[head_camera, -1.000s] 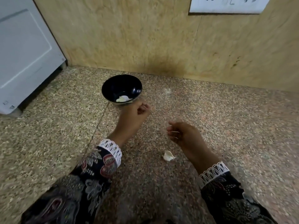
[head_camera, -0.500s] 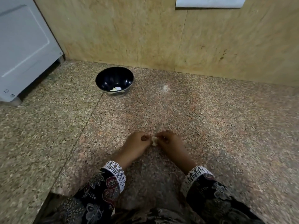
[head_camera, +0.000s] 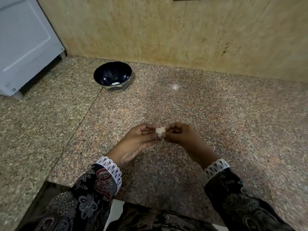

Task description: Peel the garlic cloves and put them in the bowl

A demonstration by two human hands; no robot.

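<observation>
A small, pale cream garlic clove (head_camera: 160, 132) with papery skin is held between the two hands, above the speckled brown granite counter (head_camera: 216, 117) and well short of the bowl. The left hand (head_camera: 138, 142) lies palm up, and its fingers (head_camera: 146, 131) curl round to pinch the clove from the left. The right hand (head_camera: 181, 134) comes in from the other side with its fingers (head_camera: 173, 129) bent and clamped on the clove's right end. The two sets of fingertips almost meet around the clove, so most of it is hidden. A thin whitish strip, probably loose skin, hangs just below the fingers.

The dark blue, glossy round bowl (head_camera: 106, 75) stands well beyond the fingers, up and to the left, near the beige stone wall (head_camera: 150, 30). A pale piece (head_camera: 116, 83) lies in its bottom, likely a clove already peeled. A small whitish scrap (head_camera: 175, 87) lies on the counter beyond the right fingers; it may be shed skin, though it is too small to tell.

The clove should be light and firm, and its skin dry, thin and easily torn. Once bare it may turn slightly tacky or slippery. The best grip is probably one hand holding the body steady at its thicker middle while the other hand's fingertips or nails catch the skin at the pointed tip or the root end and strip it along the length. Squeezing hard could bruise the flesh, or shoot the clove out of the fingers.
</observation>
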